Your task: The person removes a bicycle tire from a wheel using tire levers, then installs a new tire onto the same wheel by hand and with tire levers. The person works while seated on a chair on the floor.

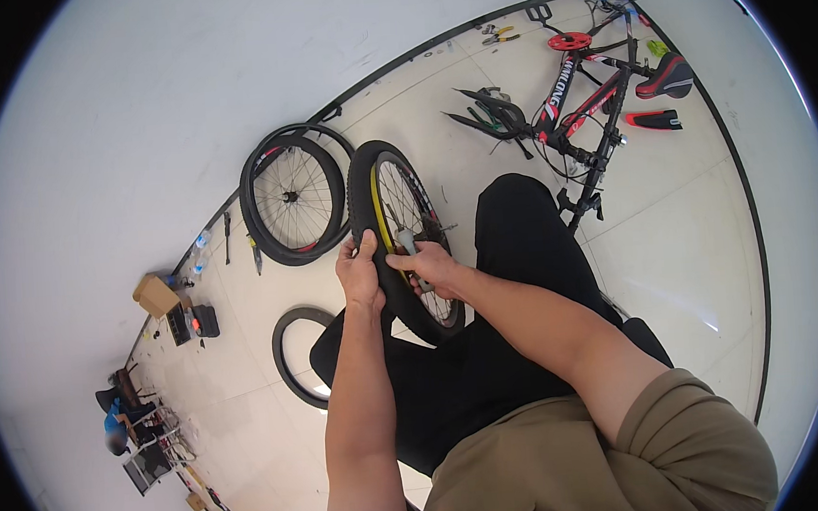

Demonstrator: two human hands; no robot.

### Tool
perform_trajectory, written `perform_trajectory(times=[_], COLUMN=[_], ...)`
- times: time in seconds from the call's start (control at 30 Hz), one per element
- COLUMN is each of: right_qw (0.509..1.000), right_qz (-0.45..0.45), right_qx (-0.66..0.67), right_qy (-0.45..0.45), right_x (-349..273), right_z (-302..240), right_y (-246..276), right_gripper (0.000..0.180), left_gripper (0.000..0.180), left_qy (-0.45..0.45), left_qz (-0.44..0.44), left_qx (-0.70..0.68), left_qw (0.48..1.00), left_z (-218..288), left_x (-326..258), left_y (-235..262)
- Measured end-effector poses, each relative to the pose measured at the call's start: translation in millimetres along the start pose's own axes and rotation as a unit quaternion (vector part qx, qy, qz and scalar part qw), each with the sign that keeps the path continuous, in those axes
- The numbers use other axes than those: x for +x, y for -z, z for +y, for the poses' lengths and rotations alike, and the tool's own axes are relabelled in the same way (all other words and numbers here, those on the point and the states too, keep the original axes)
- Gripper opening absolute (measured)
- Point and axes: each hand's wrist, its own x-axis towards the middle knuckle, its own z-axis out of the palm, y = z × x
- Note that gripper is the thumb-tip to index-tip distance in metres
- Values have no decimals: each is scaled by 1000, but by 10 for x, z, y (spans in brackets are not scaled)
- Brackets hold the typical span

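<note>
A bicycle wheel with a black knobby tyre [364, 185] stands upright between my legs. A yellow strip [376, 197] shows along its rim, beside the spokes. My left hand [360, 272] grips the tyre's left side, thumb pressed on the rubber. My right hand [438, 268] is closed around a grey wrench-like tool [407, 241] in front of the spokes; its exact kind is unclear. The right thumb reaches the tyre's inner edge by the yellow strip. My fingers partly hide the tool and the rim.
A second wheel [338, 190] with a loose tyre lies by the wall, and another tyre [281, 348] lies by my left leg. To the right are a bicycle frame [563, 96] and a saddle [668, 78]. Pliers [501, 38] lie farther off; a cardboard box [156, 296] stands left.
</note>
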Motion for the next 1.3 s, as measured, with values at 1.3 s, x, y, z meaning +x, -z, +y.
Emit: perform_trajectory(times=[1.3], right_qw=[999], right_qz=[1], right_qx=[-46], right_qy=[21], right_x=[51], right_z=[-135], right_y=[77], right_gripper=[29], left_gripper=[39], left_qy=[-208], left_qz=[127], left_qx=[267], left_qw=[932], left_z=[-810], left_x=[-698], left_y=[27])
